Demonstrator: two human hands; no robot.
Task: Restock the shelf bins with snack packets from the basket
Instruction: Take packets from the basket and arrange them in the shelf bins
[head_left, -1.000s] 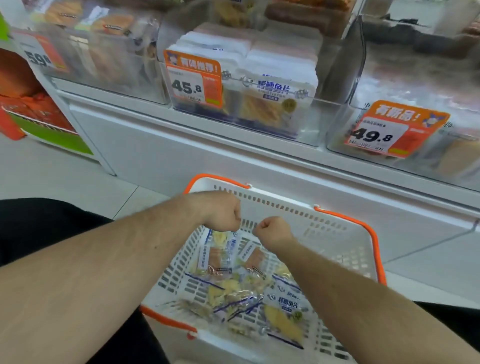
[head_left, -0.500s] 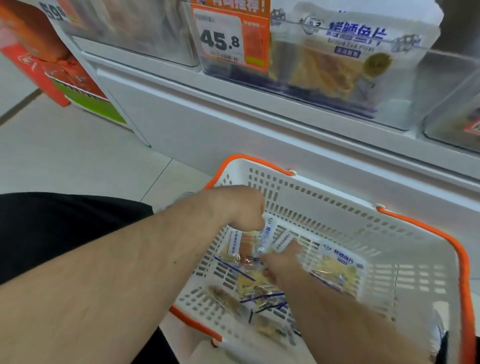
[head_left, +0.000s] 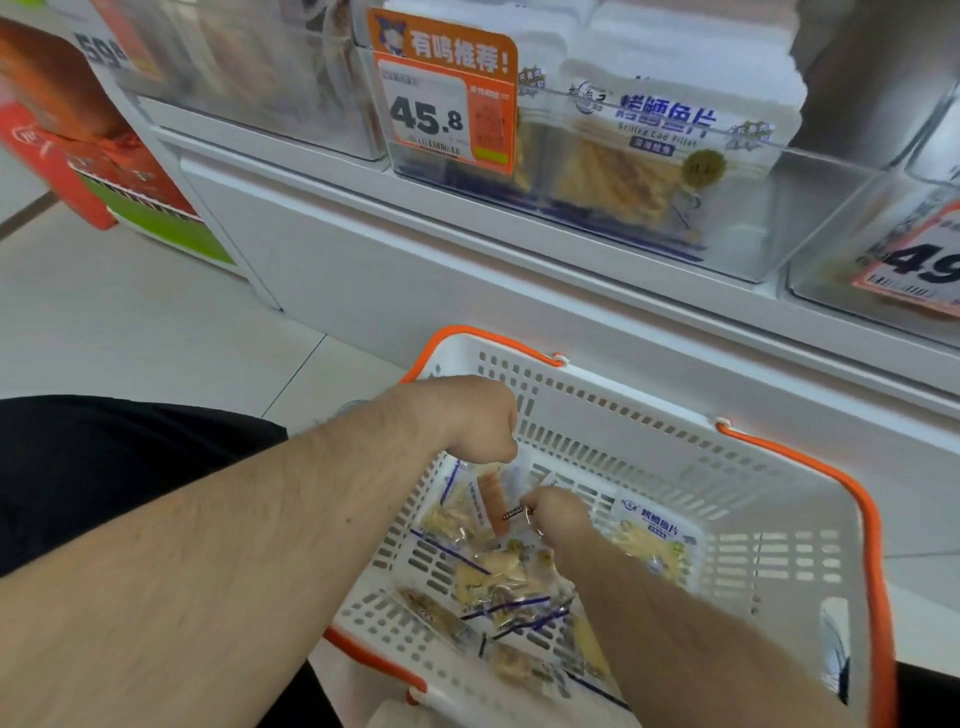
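A white basket with an orange rim (head_left: 810, 457) sits on the floor below the shelf. Several clear snack packets (head_left: 498, 577) with blue print lie in its left half. My left hand (head_left: 467, 421) is down at the basket's left wall with its fingers curled over the tops of upright packets (head_left: 467, 501). My right hand (head_left: 558, 517) reaches in beside it and pinches the edge of a packet. Another packet (head_left: 652, 540) lies flat to its right. Above, a clear shelf bin (head_left: 810, 218) holds matching white fish-fillet packs (head_left: 649, 150).
An orange price tag reading 45.8 (head_left: 444, 96) hangs on the bin's front. More clear bins stand to the left (head_left: 249, 78) and right (head_left: 883, 270). A red and green display (head_left: 119, 176) stands at the far left on the tiled floor (head_left: 130, 322).
The view has tilted down and closer to the basket. Both hands have gone from above the basket into it, and now hold packets near its left wall.
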